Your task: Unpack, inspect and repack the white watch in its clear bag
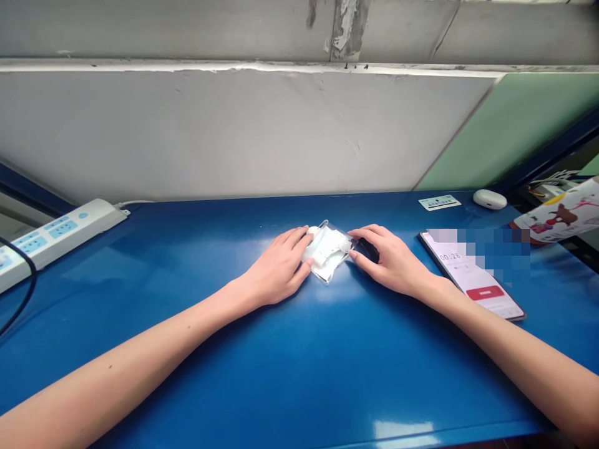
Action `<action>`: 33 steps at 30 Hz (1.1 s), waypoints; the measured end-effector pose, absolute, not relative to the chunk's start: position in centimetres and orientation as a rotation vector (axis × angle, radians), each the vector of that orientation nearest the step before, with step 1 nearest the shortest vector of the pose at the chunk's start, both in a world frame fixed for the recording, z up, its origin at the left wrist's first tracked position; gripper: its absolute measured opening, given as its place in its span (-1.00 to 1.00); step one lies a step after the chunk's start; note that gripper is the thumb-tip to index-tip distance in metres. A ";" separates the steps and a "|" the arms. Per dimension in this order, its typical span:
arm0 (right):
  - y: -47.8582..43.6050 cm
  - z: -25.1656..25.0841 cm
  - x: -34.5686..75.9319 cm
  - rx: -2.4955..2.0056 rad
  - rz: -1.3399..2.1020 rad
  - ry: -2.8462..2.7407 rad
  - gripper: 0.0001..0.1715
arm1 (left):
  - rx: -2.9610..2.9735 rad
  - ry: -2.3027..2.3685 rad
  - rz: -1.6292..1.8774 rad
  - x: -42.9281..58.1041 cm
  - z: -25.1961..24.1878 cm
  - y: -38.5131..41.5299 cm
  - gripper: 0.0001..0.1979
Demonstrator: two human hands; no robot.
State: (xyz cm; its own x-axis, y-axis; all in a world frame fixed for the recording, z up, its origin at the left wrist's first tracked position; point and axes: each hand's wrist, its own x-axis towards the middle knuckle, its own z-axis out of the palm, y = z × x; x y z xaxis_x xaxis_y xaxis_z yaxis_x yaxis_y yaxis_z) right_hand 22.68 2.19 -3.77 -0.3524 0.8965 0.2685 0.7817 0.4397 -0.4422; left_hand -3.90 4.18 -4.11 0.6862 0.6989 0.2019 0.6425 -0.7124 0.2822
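A small clear plastic packet [326,252] with folded white contents lies on the blue table, between my two hands. My left hand [279,267] grips its left side, thumb at the lower edge and fingers at the upper. By those fingertips a round, cream-coloured piece [312,231] shows in part. On the other side, my right hand [387,257] is spread, thumb and forefinger apart, with their tips at the packet's right edge. A dark gap shows between that thumb and the fingers. What the packet holds cannot be made out.
To the right lies a phone [472,274] with a running timer, partly blurred out. Behind it are a card [440,202], a white earbud case [489,199] and a printed box [561,212]. A white power strip [60,234] and black cable [34,274] sit at left. A wall [243,131] borders the back.
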 end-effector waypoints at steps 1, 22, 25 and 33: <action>2.2 -3.8 22.6 -1.419 0.325 -2.213 -0.62 | 2.703 1.089 0.450 -3.9 -4.2 4.2 -0.48; 1.9 -3.2 22.9 -1.314 0.440 -2.449 -0.27 | 2.718 1.060 0.345 -4.0 -3.8 4.1 -0.39; 2.0 -3.2 22.9 -1.351 0.425 -2.455 -0.28 | 2.719 1.071 0.371 -3.9 -4.0 4.2 -0.39; 2.2 -3.1 23.1 -1.409 0.392 -2.419 -0.31 | 2.715 1.179 0.404 -3.8 -4.1 4.2 -0.32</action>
